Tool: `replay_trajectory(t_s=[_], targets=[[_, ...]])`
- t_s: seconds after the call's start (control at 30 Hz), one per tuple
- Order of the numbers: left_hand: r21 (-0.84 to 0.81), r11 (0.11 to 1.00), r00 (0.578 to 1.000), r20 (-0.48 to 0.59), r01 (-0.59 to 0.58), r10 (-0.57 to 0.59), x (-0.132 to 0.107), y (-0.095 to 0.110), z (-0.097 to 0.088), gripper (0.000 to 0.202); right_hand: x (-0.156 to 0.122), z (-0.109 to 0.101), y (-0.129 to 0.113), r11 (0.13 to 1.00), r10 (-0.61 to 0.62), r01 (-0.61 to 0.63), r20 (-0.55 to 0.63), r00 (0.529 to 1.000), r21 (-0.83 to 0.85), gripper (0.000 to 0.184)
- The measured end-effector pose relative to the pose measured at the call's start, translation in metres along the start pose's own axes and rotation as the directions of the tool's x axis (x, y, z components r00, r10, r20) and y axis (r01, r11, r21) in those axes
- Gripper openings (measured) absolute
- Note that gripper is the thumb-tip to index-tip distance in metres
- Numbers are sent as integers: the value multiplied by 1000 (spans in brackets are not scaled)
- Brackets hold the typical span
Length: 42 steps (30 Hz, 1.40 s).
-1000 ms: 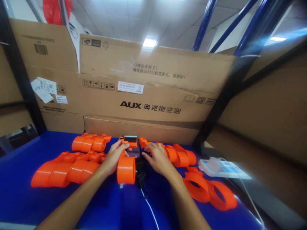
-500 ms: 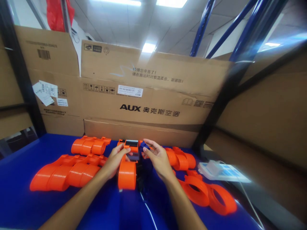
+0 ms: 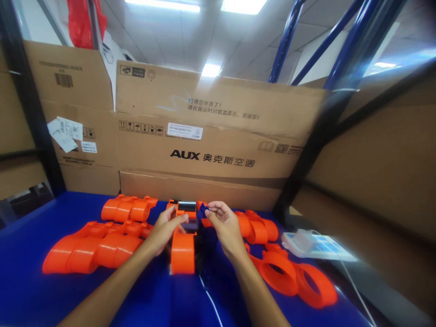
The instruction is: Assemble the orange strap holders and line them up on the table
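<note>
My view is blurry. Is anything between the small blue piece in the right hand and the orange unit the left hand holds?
Nothing visible. The right hand pinches the blue piece close beside the orange unit, at its far corner.

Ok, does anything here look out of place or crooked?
Only the white paper labels on the left cardboard box: they hang crooked and look partly peeled. The orange parts lie in neat groups on the blue table. The left hand holds an orange housing, the right hand pinches a small blue piece; nothing looks spilled or broken.
</note>
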State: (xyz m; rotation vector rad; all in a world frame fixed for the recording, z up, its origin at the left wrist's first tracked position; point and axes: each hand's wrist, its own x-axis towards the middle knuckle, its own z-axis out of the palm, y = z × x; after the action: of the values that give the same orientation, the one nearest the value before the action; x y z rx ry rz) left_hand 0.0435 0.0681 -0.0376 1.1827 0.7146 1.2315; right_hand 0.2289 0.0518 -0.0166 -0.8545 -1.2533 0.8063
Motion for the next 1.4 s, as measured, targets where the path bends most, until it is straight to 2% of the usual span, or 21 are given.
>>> replay_trajectory(t_s=[0.17,0.3,0.47,0.6,0.77,0.93,1.1,1.27,1.4], targets=[[-8,1000,1000,-8,-20,20,0,3,2,45,-5,5,-5,992,55,-62,67,996,108,56],[-3,1000,1000,-5,-24,24,0,3,1,44,-9,8,-8,988,101,-114,122,987,105,43],[-5,999,999,4,-42,42,-1,3,1,42,-6,7,0,987,73,-75,17,997,142,30],[20,999,999,11,-37,37,-1,2,1,41,-3,4,3,996,28,-26,-22,999,82,31],[59,997,998,-14,-57,58,-1,1,0,46,-5,6,-3,999,45,-45,-6,999,30,45],[61,996,997,-54,-60,63,2,-1,-2,48,-9,9,-4,998,59,-61,53,997,33,42],[43,997,996,-52,-63,65,2,-3,-3,48,-8,9,1,988,-72,81,65,995,-132,35],[48,998,998,-43,-50,52,0,-3,-3,49,-13,12,5,969,-88,100,64,994,-224,36],[52,996,997,-35,-71,73,0,-2,-2,47,-18,14,4,955,-120,148,120,986,-257,26]])
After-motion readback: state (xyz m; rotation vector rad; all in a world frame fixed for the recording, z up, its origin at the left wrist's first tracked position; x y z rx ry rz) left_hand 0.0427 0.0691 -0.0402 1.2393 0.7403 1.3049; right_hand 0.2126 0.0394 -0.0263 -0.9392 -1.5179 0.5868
